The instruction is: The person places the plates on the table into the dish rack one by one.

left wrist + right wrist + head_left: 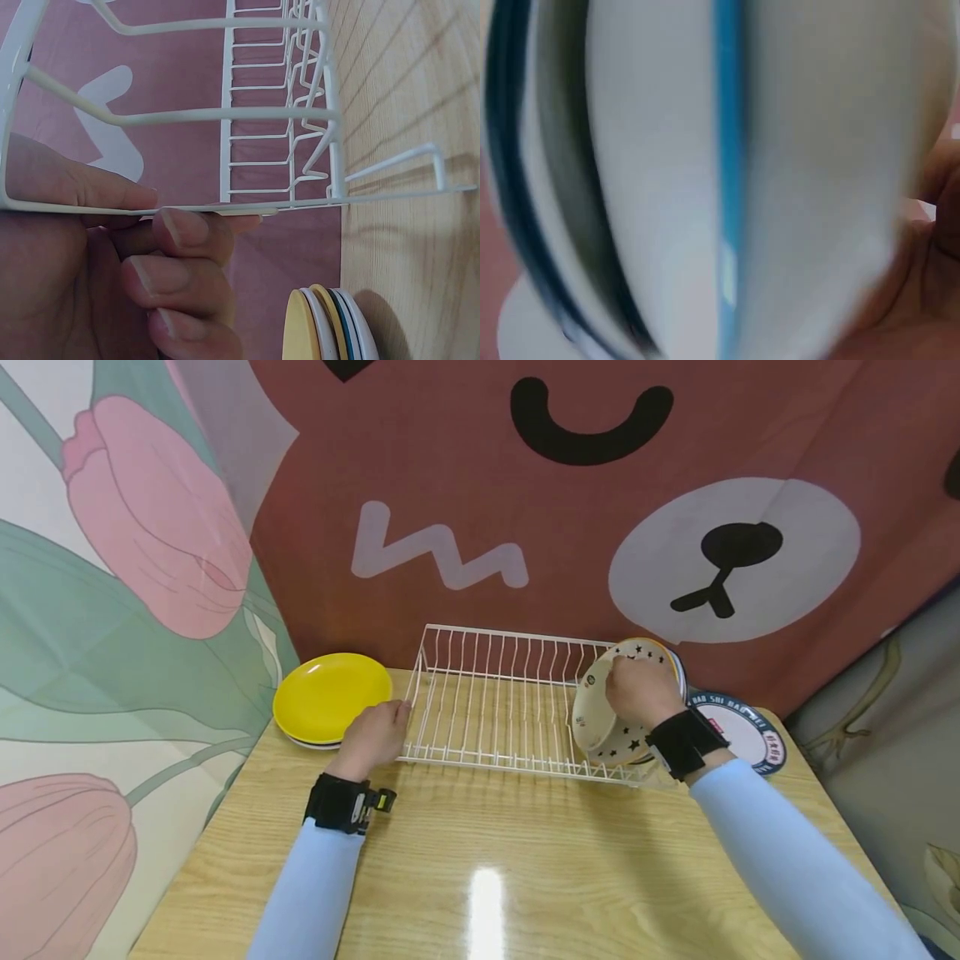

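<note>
A white wire dish rack (495, 714) stands on the table. At its left end my left hand (378, 731) grips the frame; in the left wrist view the thumb and curled fingers (187, 289) of that hand pinch a thin white wire. My right hand (645, 689) holds a cream plate with a star pattern (626, 750), tilted on edge at the rack's right end. Behind it show the rims of other dishes. Close up in the right wrist view are white dishes, one with a blue rim (729, 150), with part of the right hand (907, 292) at the right.
Left of the rack lies a stack of plates with a yellow plate (330, 697) on top. A plate with a dark blue lettered rim (750, 731) lies right of the rack. A bear-patterned cloth (450, 468) hangs behind the wooden table (420, 860).
</note>
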`<state>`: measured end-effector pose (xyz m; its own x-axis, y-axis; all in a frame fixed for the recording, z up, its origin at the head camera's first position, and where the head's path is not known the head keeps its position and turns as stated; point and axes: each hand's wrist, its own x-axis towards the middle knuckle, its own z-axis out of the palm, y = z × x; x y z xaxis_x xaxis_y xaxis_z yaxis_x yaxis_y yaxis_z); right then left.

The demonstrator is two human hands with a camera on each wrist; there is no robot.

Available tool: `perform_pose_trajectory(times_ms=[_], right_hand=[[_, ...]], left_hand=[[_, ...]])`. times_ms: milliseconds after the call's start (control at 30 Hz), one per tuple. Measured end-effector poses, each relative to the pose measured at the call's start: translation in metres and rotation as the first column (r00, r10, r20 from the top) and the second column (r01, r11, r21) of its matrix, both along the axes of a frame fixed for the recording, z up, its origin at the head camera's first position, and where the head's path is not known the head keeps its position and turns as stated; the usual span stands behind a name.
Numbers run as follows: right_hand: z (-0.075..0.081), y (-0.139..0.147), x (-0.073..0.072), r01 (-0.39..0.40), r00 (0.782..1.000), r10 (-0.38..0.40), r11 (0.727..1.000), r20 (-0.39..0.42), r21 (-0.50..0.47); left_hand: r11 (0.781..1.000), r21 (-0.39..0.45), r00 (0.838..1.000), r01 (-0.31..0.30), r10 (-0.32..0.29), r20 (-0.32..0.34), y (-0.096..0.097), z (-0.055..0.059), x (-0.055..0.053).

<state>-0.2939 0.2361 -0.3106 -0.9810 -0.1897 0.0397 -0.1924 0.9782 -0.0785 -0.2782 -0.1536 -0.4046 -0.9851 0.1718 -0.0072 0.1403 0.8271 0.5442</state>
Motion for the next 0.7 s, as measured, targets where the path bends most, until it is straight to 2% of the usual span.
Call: perform_pose_trajectory(times_ms=[100, 300, 700], right_hand=[[-0.006, 0.000, -0.004, 0.017, 0.999, -0.017, 1.000, 0.029, -0.015], [-0.017, -0.003, -0.006, 0.107, 0.981, -0.100, 0.994, 0.165, -0.035], [-0.030, -0.006, -0.009, 0.121, 0.973, -0.113, 0.992, 0.202, -0.027]], left_hand=[[1.000, 0.004, 1.000, 0.003, -0.003, -0.006, 0.000, 0.000, 0.000], [1.000, 0.008, 1.000, 0.002, -0.002, -0.003, 0.002, 0.002, 0.001], [1.000, 0.002, 1.000, -0.013, 0.013, -0.007, 0.002, 0.002, 0.001]])
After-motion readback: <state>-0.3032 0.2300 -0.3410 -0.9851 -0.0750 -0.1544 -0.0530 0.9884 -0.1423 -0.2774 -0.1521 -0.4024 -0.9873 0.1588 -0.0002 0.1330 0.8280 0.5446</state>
